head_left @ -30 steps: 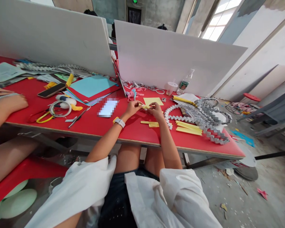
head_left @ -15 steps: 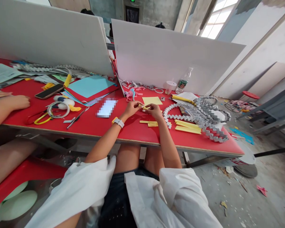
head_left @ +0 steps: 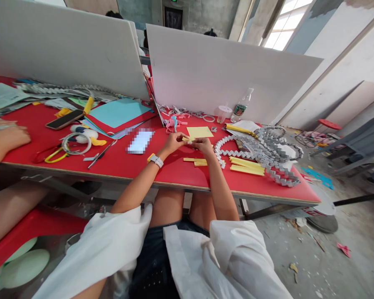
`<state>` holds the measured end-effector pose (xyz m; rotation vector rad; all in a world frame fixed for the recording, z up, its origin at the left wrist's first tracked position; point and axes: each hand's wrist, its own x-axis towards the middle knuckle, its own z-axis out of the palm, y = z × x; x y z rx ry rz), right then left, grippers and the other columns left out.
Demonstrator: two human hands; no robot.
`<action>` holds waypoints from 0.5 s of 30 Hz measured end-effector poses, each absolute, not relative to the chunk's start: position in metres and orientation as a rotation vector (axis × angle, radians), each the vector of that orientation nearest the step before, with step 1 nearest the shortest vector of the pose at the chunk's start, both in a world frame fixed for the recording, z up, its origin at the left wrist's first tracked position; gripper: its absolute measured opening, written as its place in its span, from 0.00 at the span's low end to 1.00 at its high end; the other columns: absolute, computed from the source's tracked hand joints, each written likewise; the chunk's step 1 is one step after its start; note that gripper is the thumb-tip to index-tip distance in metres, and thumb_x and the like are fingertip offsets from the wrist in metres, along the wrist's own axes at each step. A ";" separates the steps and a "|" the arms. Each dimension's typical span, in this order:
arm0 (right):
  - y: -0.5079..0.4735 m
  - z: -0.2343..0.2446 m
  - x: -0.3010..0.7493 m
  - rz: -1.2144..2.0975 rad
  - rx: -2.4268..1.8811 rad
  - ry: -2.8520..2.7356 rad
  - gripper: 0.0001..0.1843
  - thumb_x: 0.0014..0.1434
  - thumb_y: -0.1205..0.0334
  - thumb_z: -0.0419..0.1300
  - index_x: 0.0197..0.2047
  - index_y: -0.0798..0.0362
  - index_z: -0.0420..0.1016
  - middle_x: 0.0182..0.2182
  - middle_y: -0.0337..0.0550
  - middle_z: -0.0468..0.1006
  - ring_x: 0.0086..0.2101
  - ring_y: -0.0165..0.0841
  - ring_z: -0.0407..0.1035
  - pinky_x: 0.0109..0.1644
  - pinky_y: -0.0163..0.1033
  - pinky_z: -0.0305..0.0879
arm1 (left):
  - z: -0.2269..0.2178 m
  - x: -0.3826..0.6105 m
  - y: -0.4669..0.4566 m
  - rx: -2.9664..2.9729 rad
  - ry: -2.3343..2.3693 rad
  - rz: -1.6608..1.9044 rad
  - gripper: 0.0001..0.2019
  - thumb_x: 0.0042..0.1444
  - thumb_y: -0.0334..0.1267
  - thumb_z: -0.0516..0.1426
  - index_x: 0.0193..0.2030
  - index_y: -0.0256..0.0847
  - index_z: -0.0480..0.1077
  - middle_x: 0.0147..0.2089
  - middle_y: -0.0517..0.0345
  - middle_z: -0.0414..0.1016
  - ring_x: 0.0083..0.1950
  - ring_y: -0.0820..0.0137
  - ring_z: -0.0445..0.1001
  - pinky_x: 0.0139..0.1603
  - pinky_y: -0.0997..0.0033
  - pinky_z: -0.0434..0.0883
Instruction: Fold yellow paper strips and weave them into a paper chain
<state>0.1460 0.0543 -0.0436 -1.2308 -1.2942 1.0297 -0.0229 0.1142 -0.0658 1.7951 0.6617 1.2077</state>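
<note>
Red tabletop (head_left: 174, 178). Just beyond the person's fingers (head_left: 181, 135) lies a yellow paper sheet (head_left: 202, 131); nearer the body than the fingers, yellow strips (head_left: 247, 169). Right of the fingers, grey folded chains (head_left: 259, 147) sprawl; left, a pixelated rectangle (head_left: 139, 142). Beyond the fingers, rightward, stand a cup (head_left: 223, 114) and bottle (head_left: 240, 109).

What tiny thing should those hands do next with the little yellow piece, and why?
Perhaps gently press the little yellow piece flatter, because the left hand and right hand already hold it between their fingertips. Its folds are too small to make out.
</note>
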 end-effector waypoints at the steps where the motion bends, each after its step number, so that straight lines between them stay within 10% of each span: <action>1: 0.055 -0.044 0.146 1.036 -1.225 -1.297 0.16 0.36 0.52 0.72 0.22 0.56 0.77 0.18 0.38 0.75 0.22 0.28 0.66 0.29 0.36 0.65 | -0.066 -0.023 0.115 1.792 0.676 1.227 0.19 0.42 0.48 0.68 0.34 0.36 0.74 0.34 0.50 0.79 0.34 0.66 0.77 0.36 0.66 0.75; 12: 0.066 -0.055 0.136 1.088 -1.280 -1.214 0.15 0.64 0.56 0.57 0.50 0.56 0.71 0.45 0.45 0.75 0.40 0.32 0.72 0.43 0.43 0.73 | -0.058 -0.019 0.106 2.059 0.839 1.376 0.05 0.54 0.38 0.60 0.34 0.40 0.74 0.34 0.53 0.78 0.35 0.66 0.75 0.39 0.67 0.71; 15: 0.068 -0.055 0.134 1.098 -1.283 -1.190 0.13 0.63 0.56 0.59 0.44 0.58 0.73 0.37 0.42 0.76 0.35 0.30 0.72 0.39 0.40 0.72 | -0.052 -0.015 0.100 2.213 0.854 1.325 0.05 0.56 0.34 0.58 0.36 0.41 0.76 0.36 0.52 0.79 0.39 0.64 0.76 0.44 0.65 0.70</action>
